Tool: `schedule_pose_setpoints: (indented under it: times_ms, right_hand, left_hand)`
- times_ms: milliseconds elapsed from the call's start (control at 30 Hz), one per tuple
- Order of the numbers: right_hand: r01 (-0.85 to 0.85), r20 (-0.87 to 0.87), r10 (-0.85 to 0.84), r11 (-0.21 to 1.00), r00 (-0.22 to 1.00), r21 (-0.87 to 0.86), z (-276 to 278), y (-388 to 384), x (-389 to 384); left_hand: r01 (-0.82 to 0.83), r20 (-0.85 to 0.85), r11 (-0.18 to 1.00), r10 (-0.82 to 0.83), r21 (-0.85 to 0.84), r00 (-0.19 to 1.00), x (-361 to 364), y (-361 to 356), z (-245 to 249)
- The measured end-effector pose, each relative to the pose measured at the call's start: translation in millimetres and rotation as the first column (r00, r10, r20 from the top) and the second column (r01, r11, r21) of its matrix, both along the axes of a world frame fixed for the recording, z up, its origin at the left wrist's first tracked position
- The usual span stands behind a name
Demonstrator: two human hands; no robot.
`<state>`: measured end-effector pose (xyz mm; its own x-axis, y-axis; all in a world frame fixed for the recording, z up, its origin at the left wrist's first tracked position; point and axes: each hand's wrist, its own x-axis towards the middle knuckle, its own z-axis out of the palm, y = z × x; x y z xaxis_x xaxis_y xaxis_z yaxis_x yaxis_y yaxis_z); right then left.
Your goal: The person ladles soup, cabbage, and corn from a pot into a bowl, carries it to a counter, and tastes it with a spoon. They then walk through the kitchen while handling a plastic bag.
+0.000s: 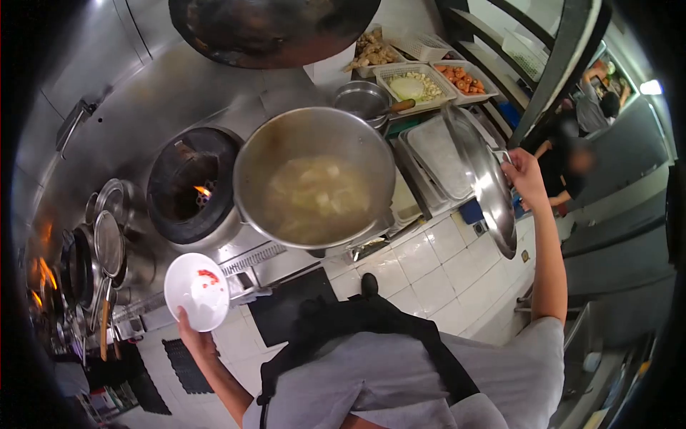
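Note:
My left hand (196,334) grips the lower rim of a white bowl (187,297), which has a few small red pieces inside. In my right hand (525,175) is the handle of a large metal pot lid (486,182), held tilted on edge, away to the right of the pot. Between my hands stands a big metal stockpot (250,154), uncovered, with cloudy broth and pale chunks (321,193) in it. The bowl is below and left of the pot, apart from it.
A burner (189,186) with a small flame is left of the pot; taller flames (46,275) burn at far left. Strainers (108,243) hang nearby. Behind are baskets of carrots (461,79), ginger (373,51) and garlic (425,87). People (568,168) stand at right.

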<state>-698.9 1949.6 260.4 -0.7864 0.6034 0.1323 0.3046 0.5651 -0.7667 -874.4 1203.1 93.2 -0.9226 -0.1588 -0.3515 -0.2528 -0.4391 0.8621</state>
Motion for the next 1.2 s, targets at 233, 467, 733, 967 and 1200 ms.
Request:
schedule_pose_setpoints:
  times_ms: [233,467,733,967,1200]
  right_hand:
    - [0.139,0.263,-0.261,0.904,0.929,0.405,-159,185,-55]
    - [-0.009,0.316,-0.261,0.758,0.912,0.652,-284,293,-141]
    - [0.081,0.257,-0.237,0.862,0.937,0.5,-307,317,-168]
    - [-0.098,0.11,0.081,0.982,0.991,0.163,-195,209,-198]
    - [-0.184,0.387,0.412,0.843,0.825,-0.506,-77,50,-322]
  left_hand:
    - [-0.192,0.027,0.981,0.193,-0.025,0.981,49,80,16]
    - [-0.286,0.07,0.954,0.292,-0.087,0.954,86,114,44]
    - [-0.343,0.041,0.934,0.348,-0.101,0.937,98,121,41]
    - [-0.173,0.096,0.978,0.184,-0.118,0.978,62,100,14]
    - [-0.171,0.081,0.974,0.184,-0.149,0.98,23,103,32]
